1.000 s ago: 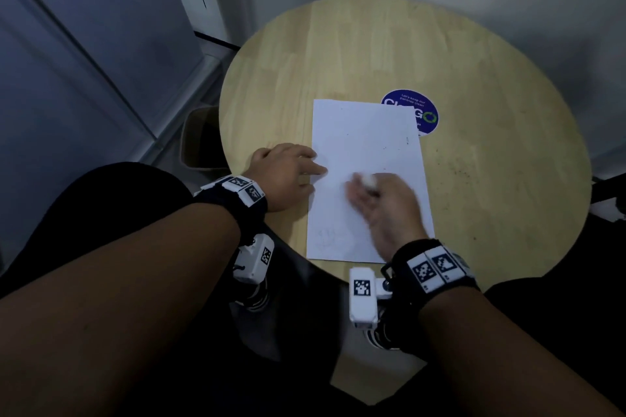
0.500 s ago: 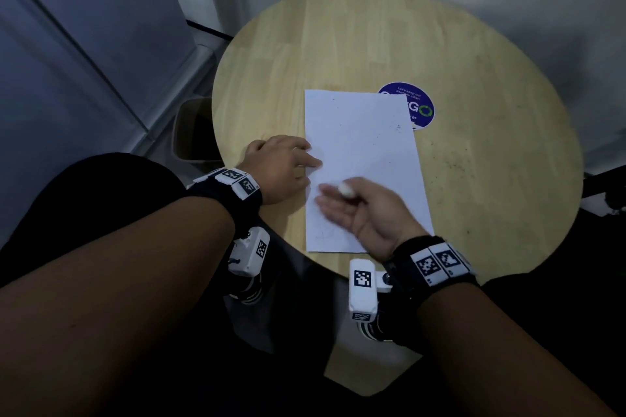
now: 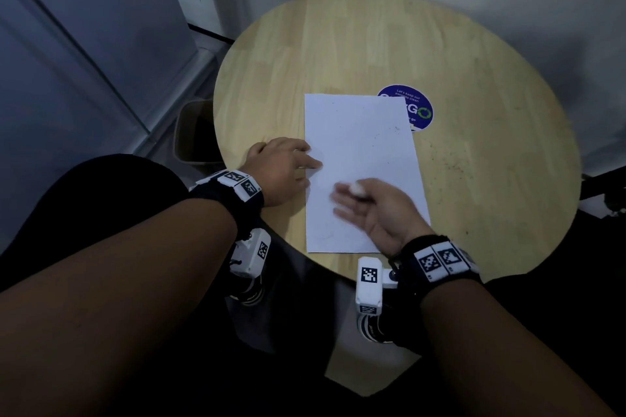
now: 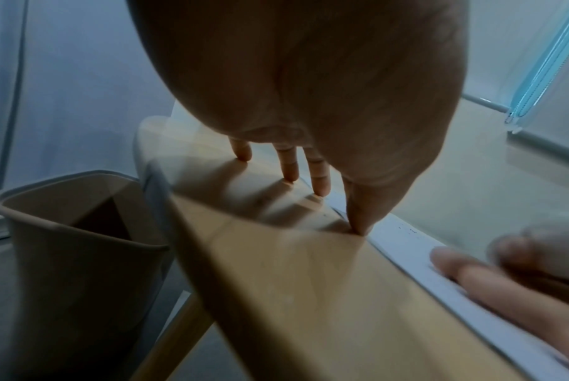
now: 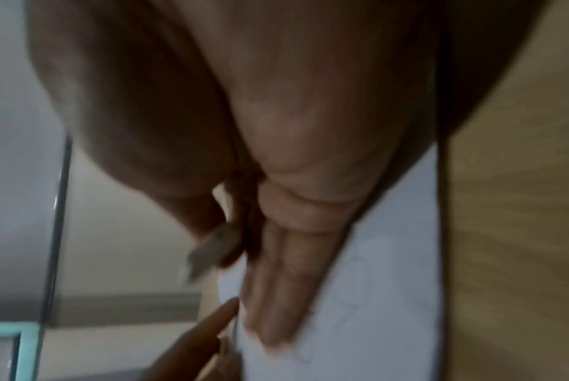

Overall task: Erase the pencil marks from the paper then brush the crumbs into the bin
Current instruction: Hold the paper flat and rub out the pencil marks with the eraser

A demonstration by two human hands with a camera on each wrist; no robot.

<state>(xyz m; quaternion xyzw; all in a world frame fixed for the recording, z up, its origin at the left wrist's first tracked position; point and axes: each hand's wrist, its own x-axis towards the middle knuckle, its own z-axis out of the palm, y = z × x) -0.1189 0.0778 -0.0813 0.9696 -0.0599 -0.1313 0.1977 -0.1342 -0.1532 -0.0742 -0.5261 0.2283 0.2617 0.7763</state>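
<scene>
A white sheet of paper (image 3: 362, 159) lies flat on a round wooden table (image 3: 338, 51), its far right corner overlapping a blue round sticker (image 3: 421, 112). The left hand (image 3: 281, 171) rests palm down on the table just left of the sheet, its fingers (image 4: 291, 165) straight and slightly spread, tips pressing on the wood, while the forefinger tip reaches onto the paper's left edge and pins it there. The right hand (image 3: 376, 210) lies over the near half of the sheet, turned on its side with the palm facing left; thumb and forefinger pinch a small white eraser (image 3: 356, 187), which sits above the other fingers, and those fingers (image 5: 276, 291) are stretched out and held together, their edge close to or on the paper — the blur keeps me from telling contact for certain. Beyond the right fingertips, toward the left hand, a bare strip of paper separates the two hands. Faint pencil marks (image 3: 323, 234) show near the sheet's near left corner, below the right fingers. Dark crumbs (image 3: 443, 162) speckle the paper's far right part and the wood to the right of the sheet, well away from either hand. A beige bin (image 4: 81, 232) stands on the floor under the table's left rim, beneath and left of the left fingers.
</scene>
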